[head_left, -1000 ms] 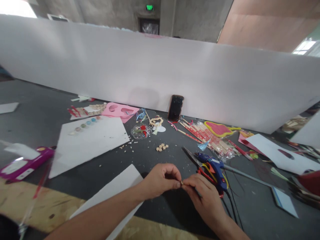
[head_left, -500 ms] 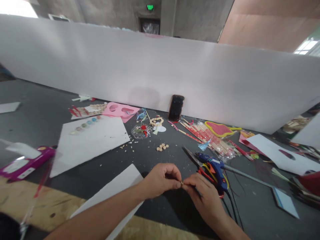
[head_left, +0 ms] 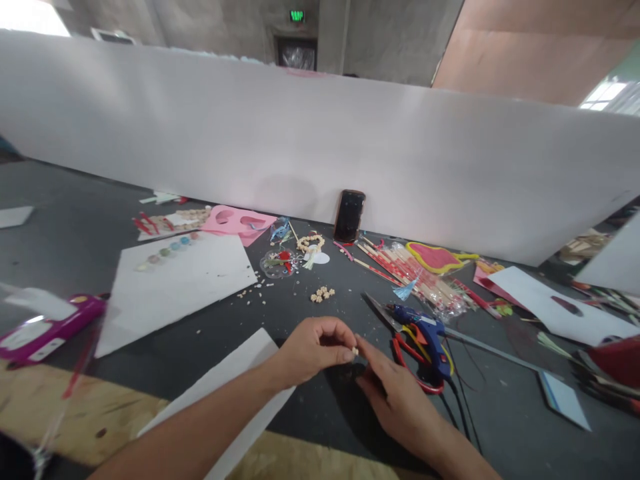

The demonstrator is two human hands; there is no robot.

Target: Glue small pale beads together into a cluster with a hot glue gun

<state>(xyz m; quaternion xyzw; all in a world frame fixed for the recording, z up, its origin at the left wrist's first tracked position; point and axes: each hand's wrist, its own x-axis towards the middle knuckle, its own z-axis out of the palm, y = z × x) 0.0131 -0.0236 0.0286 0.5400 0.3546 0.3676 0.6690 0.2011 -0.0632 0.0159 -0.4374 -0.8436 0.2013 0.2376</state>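
Observation:
Between the thumb and index finger of my left hand [head_left: 320, 350] is a small pale bead-like piece [head_left: 355, 351], too small to make out fully. My right hand [head_left: 397, 393] is just to its right, thumb and index finger apart, with the index fingertip close to or touching the piece. A little beyond my hands, several similar beige bead clusters [head_left: 323, 294] lie on the dark table [head_left: 300, 320]. Right of my right hand are scissors [head_left: 400, 330] with red and yellow handles and a blue glue gun [head_left: 425, 330]. White board [head_left: 240, 373] lies under my left forearm.
A phone [head_left: 349, 215] leans on the white partition [head_left: 280, 133]. Wrapped red-and-white sticks [head_left: 415, 280] and a yellow-edged pink paddle shape [head_left: 435, 257] lie at the right. Pink cut-out sheet [head_left: 235, 223], white sheet [head_left: 175, 280] and purple glue gun [head_left: 55, 327] are leftward.
The right thumb and index finger have spread apart, off their pinch on the small piece. My left hand still pinches it and is slightly higher. The view has shifted a little.

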